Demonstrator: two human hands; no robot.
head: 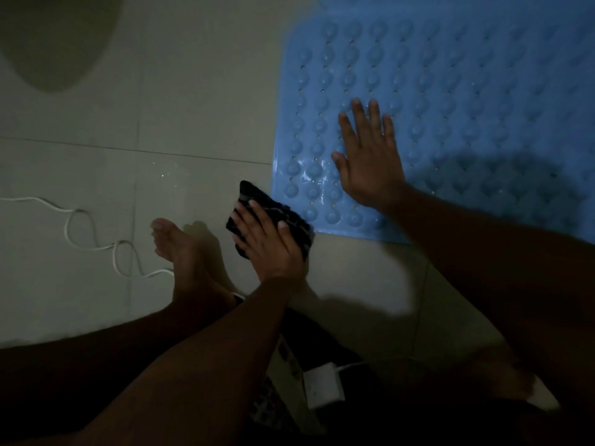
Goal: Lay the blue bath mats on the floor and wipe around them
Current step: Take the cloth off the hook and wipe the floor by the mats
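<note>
Across the upper right of the head view, a blue bath mat (450, 101) is laid flat on a pale tiled floor (180, 101). Its surface is covered with rows of rounded bumps and small holes, and a wet sheen is seen near its lower left corner. A second blue edge is visible at the very top of the frame, though it cannot be told whether this belongs to another mat. The right hand (367, 162) is pressed palm down on the left part of the mat, with the fingers spread wide and nothing held. The left hand (267, 236) is placed at the centre of the frame, flat on a dark cloth (254, 196), which is pinned against the floor under the fingers. The cloth lies just beside the mat's lower left corner, touching or slightly overlapping its edge. A bare foot (180, 249) is seen left of the cloth, resting on the tiles. A white cable (93, 233) is looped over the floor at the left of the frame. Small bright droplets are scattered on the tile above the foot. A white adapter block (323, 386) is seen at the lower centre, near the dark lower edge of the frame. A rounded dim shape is seen in the upper left corner; what it is cannot be told.
</note>
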